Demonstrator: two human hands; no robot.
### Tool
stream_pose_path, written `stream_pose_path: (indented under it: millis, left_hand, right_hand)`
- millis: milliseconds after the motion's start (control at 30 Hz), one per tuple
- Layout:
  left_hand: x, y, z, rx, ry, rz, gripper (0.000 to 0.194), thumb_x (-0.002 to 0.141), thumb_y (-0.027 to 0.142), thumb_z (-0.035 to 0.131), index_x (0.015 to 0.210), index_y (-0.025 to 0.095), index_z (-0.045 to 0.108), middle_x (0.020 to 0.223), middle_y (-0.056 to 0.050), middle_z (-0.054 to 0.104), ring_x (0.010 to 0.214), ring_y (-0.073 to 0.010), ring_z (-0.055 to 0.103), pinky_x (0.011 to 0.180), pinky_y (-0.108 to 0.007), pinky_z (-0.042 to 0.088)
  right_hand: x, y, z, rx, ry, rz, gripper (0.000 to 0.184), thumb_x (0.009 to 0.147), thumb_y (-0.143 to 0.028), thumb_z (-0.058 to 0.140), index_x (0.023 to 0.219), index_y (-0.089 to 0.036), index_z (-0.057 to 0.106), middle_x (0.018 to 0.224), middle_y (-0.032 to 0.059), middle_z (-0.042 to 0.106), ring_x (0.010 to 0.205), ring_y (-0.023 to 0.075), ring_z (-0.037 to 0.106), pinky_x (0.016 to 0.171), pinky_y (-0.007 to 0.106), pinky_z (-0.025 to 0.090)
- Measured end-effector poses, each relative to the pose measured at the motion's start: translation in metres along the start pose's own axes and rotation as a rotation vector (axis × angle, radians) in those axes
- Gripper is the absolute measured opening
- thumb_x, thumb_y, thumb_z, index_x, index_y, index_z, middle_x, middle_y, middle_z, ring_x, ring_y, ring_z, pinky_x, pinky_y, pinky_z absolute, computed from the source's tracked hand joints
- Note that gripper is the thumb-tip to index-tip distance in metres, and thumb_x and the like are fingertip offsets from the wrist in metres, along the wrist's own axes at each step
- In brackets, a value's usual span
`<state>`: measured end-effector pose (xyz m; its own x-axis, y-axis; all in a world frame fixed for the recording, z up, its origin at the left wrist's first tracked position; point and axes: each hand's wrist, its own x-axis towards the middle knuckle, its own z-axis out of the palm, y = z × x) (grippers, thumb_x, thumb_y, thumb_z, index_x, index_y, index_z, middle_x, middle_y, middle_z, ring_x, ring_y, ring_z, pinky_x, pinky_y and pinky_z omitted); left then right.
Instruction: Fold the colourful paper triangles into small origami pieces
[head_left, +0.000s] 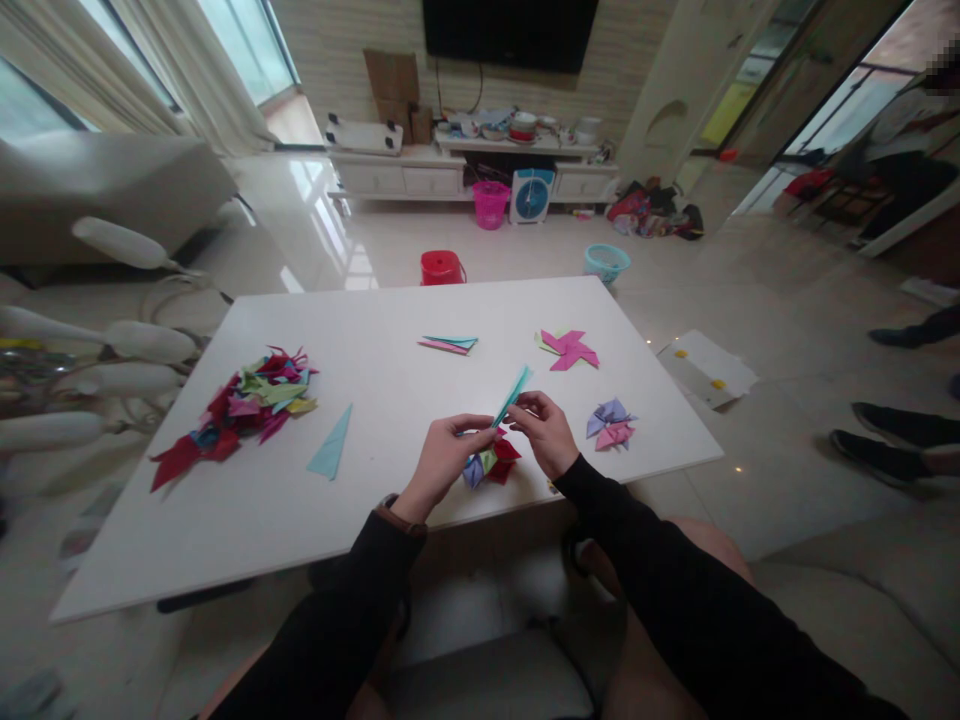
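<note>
Between my two hands is a narrow folded piece of teal paper (514, 394), raised above the table near its front edge. The fingers of my left hand (452, 455) pinch its lower end, and my right hand (545, 432) grips it from the right side. Just below the hands lie folded paper pieces (499, 463) in red, green and purple, partly covered by my fingers. A purple and pink folded paper shape (611, 424) rests to the right. Farther back is a pink and green paper pinwheel (568, 349).
On the white table (360, 530), a heap of colourful origami (259, 395) sits at left, beside a light-blue folded paper triangle (331, 445). Slim folded papers (450, 345) lie farther back. A red bucket (441, 267) and blue basket (606, 262) stand beyond. A person (911, 130) is at far right.
</note>
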<state>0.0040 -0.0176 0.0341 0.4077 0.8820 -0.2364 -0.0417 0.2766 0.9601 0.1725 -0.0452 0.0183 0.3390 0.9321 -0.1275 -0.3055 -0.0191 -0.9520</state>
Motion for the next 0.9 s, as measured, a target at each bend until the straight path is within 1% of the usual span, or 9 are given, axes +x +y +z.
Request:
stream_pose_path:
  millis: [133,300,433,567,633,733,833,900]
  left_hand:
    - [0.002,-0.004,0.002,-0.175,-0.036,-0.078,0.048,0.063,0.039,0.092,0.100,0.010,0.079,0.095,-0.014,0.079,0.081,-0.0216,0.075,0.083,-0.036,0.061]
    - [0.002,-0.004,0.003,-0.243,-0.018,-0.112,0.052,0.062,0.039,0.093,0.102,0.010,0.077,0.101,-0.015,0.078,0.081,-0.0210,0.075,0.079,-0.034,0.062]
    - [0.001,-0.002,0.002,-0.198,-0.001,-0.093,0.050,0.063,0.039,0.092,0.101,0.010,0.077,0.099,-0.013,0.078,0.080,-0.0210,0.075,0.080,-0.034,0.062]
    - [0.000,0.001,0.000,-0.049,0.054,-0.034,0.044,0.060,0.034,0.093,0.094,0.012,0.078,0.093,-0.011,0.078,0.079,-0.0208,0.074,0.076,-0.032,0.060]
    - [-0.001,0.001,0.000,0.013,0.066,-0.011,0.041,0.060,0.034,0.093,0.092,0.012,0.078,0.090,-0.010,0.078,0.078,-0.0205,0.073,0.072,-0.030,0.058]
    - [0.000,-0.001,-0.002,0.061,0.063,-0.018,0.040,0.060,0.033,0.092,0.091,0.012,0.078,0.082,-0.009,0.078,0.073,-0.0199,0.072,0.068,-0.028,0.056]
    - [0.002,-0.002,-0.005,0.075,0.077,-0.034,0.040,0.059,0.034,0.093,0.089,0.011,0.079,0.079,-0.009,0.077,0.071,-0.0191,0.071,0.067,-0.028,0.055]
    - [0.005,-0.002,-0.007,0.066,0.088,-0.034,0.039,0.058,0.034,0.093,0.087,0.010,0.079,0.082,-0.010,0.077,0.071,-0.0182,0.070,0.067,-0.027,0.054]
  right_hand:
    - [-0.001,0.002,0.001,-0.022,-0.025,0.013,0.041,0.061,-0.043,0.089,0.082,-0.021,0.061,0.074,-0.0033,0.067,0.066,0.0135,0.065,0.064,0.027,0.053]
    - [0.001,0.003,0.000,0.021,-0.035,0.021,0.036,0.064,-0.041,0.086,0.080,-0.022,0.060,0.067,-0.0049,0.065,0.063,0.0139,0.065,0.064,0.028,0.053]
    - [0.001,0.004,0.000,0.031,-0.039,0.034,0.038,0.064,-0.043,0.086,0.082,-0.022,0.060,0.069,-0.0042,0.066,0.064,0.0141,0.066,0.065,0.029,0.054]
    - [-0.001,0.003,0.002,0.023,-0.056,0.033,0.041,0.064,-0.045,0.088,0.083,-0.022,0.060,0.071,-0.0038,0.066,0.065,0.0142,0.067,0.065,0.028,0.054]
    - [-0.002,0.002,0.002,0.023,-0.051,0.022,0.041,0.065,-0.046,0.088,0.080,-0.022,0.058,0.069,-0.0049,0.063,0.064,0.0135,0.066,0.064,0.027,0.054]
    - [-0.002,0.002,0.002,0.033,-0.036,0.011,0.040,0.068,-0.047,0.086,0.073,-0.022,0.055,0.063,-0.0056,0.060,0.059,0.0133,0.064,0.062,0.028,0.054]
    - [0.000,0.003,0.000,0.029,0.008,0.020,0.038,0.065,-0.046,0.086,0.077,-0.020,0.060,0.063,-0.0038,0.064,0.057,0.0143,0.064,0.060,0.029,0.054]
    - [0.004,0.004,-0.001,0.024,0.057,0.030,0.039,0.061,-0.044,0.088,0.080,-0.019,0.064,0.064,-0.0024,0.066,0.057,0.0147,0.065,0.059,0.028,0.054]
